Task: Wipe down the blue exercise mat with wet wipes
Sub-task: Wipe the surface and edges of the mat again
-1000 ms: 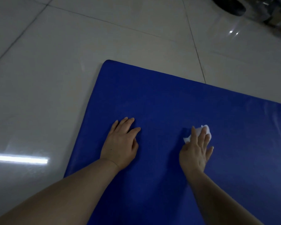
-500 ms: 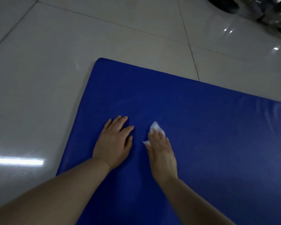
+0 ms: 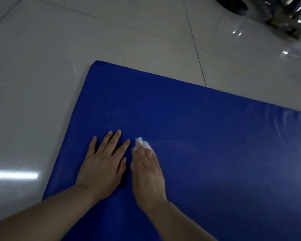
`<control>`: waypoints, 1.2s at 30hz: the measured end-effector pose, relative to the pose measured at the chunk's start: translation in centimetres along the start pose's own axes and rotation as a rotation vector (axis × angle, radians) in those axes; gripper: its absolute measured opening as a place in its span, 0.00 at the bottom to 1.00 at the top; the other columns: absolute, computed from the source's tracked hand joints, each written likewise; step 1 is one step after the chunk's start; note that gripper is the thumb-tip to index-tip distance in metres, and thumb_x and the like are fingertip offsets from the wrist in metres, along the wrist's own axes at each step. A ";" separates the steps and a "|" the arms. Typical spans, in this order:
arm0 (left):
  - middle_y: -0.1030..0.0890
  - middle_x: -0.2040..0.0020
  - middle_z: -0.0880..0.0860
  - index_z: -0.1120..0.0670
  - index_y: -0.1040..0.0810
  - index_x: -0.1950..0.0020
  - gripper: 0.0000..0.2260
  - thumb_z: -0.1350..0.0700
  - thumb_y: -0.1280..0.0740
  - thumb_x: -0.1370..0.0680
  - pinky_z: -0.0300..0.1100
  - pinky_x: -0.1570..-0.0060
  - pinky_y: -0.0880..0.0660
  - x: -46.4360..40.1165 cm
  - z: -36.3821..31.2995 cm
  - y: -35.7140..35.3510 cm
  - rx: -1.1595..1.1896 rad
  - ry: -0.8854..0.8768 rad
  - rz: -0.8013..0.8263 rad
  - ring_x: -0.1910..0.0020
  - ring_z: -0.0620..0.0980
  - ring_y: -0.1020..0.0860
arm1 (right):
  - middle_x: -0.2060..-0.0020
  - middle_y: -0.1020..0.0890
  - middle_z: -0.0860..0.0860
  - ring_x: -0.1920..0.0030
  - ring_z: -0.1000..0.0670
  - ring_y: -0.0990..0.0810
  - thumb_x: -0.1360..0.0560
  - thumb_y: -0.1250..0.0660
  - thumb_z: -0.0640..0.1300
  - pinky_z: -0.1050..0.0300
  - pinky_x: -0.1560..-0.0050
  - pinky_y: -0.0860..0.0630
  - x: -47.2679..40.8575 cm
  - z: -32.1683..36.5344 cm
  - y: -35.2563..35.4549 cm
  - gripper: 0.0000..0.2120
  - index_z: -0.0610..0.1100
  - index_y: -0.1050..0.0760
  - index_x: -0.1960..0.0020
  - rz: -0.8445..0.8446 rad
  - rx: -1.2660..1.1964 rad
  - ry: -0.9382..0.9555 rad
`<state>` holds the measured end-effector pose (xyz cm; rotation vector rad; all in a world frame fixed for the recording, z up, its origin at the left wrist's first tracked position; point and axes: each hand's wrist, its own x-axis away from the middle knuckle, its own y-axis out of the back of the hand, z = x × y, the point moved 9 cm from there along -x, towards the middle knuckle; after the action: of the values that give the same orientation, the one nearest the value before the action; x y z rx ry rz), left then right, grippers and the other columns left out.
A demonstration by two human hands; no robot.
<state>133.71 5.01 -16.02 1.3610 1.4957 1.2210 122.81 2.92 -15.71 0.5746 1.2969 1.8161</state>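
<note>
Blue mat (image 3: 207,136), wipe (image 3: 142,145) now further left.

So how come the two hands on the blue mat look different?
The left hand lies flat with fingers spread, bare on the blue exercise mat; the right hand keeps its fingers together. The left hand has nothing under it; the right hand presses a white wet wipe. The right hand looks blurred, the left sharp. Both rest palm-down.

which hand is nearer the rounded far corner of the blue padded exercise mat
Left. The left hand lies flat near the mat's left edge, below the rounded far corner of the blue padded exercise mat. The right hand, pressing the white wet wipe, sits farther right.
</note>
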 end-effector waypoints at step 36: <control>0.23 0.37 0.50 0.55 0.18 0.43 0.29 0.40 0.54 0.19 0.37 0.31 0.43 7.5 1.9 1.3 0.425 -0.077 -0.156 0.35 0.44 0.32 | 0.29 0.34 0.46 0.27 0.47 0.37 0.27 0.34 0.37 0.58 0.26 0.47 2.3 0.9 0.2 0.32 0.38 0.41 0.26 0.040 -0.068 -0.036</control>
<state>134.74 12.67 -14.79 1.5055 1.8369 0.7692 122.11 5.32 -15.37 0.5977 1.2031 1.8664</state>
